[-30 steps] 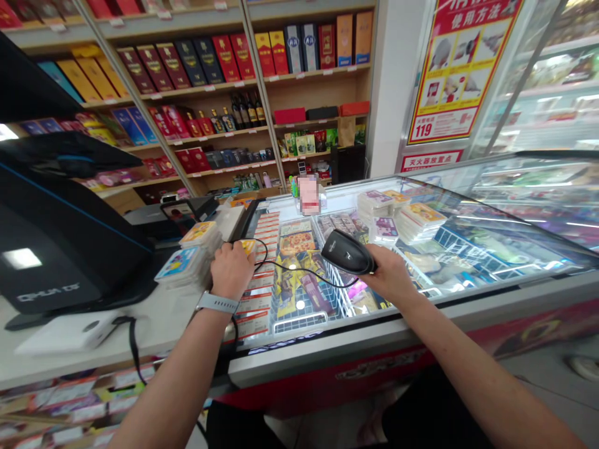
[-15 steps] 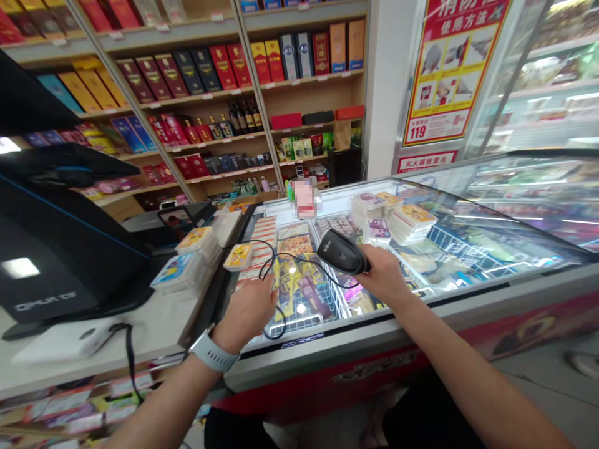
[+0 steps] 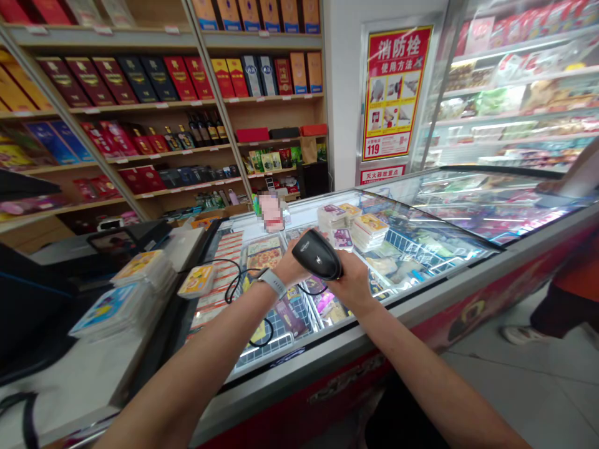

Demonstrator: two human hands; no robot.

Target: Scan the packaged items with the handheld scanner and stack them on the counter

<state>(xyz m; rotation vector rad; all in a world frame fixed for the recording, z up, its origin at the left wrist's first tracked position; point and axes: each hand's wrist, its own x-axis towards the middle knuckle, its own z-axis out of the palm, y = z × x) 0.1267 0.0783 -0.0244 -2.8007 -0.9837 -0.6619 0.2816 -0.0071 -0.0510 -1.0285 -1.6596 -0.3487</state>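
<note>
A black handheld scanner (image 3: pixel 317 254) is held in my right hand (image 3: pixel 353 280) above the glass-topped freezer (image 3: pixel 322 343). Just left of the scanner, my left hand (image 3: pixel 291 265) reaches forward over the glass; its fingers are mostly hidden behind the scanner. The scanner's black cable (image 3: pixel 234 284) loops across the freezer top. Ahead of both hands, a small purple-labelled pack (image 3: pixel 342 239) lies beside stacked white packs (image 3: pixel 369 232) with orange labels. One orange-labelled pack (image 3: pixel 197 280) sits alone at the freezer's left edge.
Stacked packs with blue labels (image 3: pixel 105 312) stand on the counter (image 3: pixel 84 380) at left, beside a dark machine (image 3: pixel 28 280). Shelves of boxes (image 3: pixel 135 78) line the back wall. Another person, in dark shorts (image 3: pixel 564 308), stands at the right edge, an arm over the freezer.
My left hand has moved right and forward, from over the cable to beside the scanner. The view has turned right, bringing the other person into sight.
</note>
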